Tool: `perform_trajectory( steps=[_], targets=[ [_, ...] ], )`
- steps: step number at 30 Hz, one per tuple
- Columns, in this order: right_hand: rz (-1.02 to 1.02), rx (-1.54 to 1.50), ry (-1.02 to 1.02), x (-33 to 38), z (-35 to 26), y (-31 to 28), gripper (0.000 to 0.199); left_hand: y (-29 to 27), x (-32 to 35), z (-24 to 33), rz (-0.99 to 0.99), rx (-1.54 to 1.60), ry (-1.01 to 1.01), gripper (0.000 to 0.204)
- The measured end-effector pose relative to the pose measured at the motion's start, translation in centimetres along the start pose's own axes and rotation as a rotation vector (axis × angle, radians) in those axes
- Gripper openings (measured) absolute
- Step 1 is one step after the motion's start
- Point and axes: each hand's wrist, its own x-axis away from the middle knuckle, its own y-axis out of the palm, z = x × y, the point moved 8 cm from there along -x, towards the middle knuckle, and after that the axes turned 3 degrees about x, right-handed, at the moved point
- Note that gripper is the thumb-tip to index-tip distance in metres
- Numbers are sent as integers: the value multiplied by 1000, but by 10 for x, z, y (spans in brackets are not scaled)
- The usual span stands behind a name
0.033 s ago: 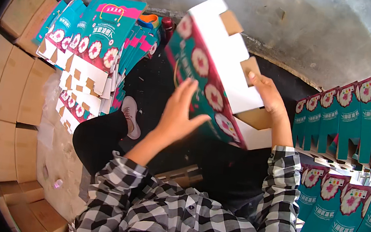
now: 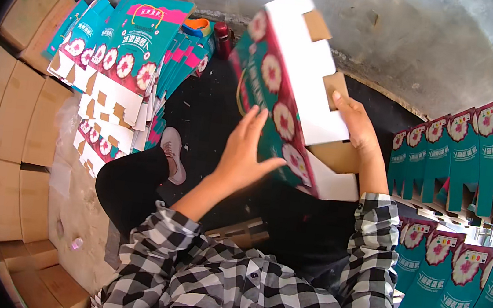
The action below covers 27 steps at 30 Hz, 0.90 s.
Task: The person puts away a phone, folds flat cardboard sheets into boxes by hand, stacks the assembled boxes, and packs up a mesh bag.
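A teal and magenta cardboard gift box [image 2: 291,92] with round flower-like pictures hangs tilted in front of me. Its white side and tabbed flaps face right, and brown inner card shows at a gap near its lower end. My right hand [image 2: 357,127] grips that flap side, thumb on a brown tab; its other fingers are hidden behind the card. Against the printed face lies my left hand [image 2: 243,153], fingers stretched and thumb apart, touching it or just off it. A yellow cord handle [image 2: 242,92] shows beyond the left fingertips.
Flat, unfolded gift boxes [image 2: 139,48] are piled at the left. Brown cartons [image 2: 15,110] are stacked along the left edge. Standing teal boxes [image 2: 462,150] fill two rows at the right. A red bottle [image 2: 222,37] stands by the grey wall [image 2: 396,37]. My shoe [image 2: 174,154] is below.
The gift box has swung slightly to the right and a little more upright. My left hand has shifted slightly right with it; the right hand keeps its grip.
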Motion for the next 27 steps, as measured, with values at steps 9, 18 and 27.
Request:
perform_trajectory(
  steps=[9,18,27],
  targets=[
    [-167,-108,34,0,14,46,37,24,-23,-16,57,237,-98,83],
    [81,179,-97,-36,19,17,33,-20,27,-44,251,65,-40,54],
    [309,759,-290,-44,11,9,36,-13,82,-36,-46,-25,-72,64]
  ],
)
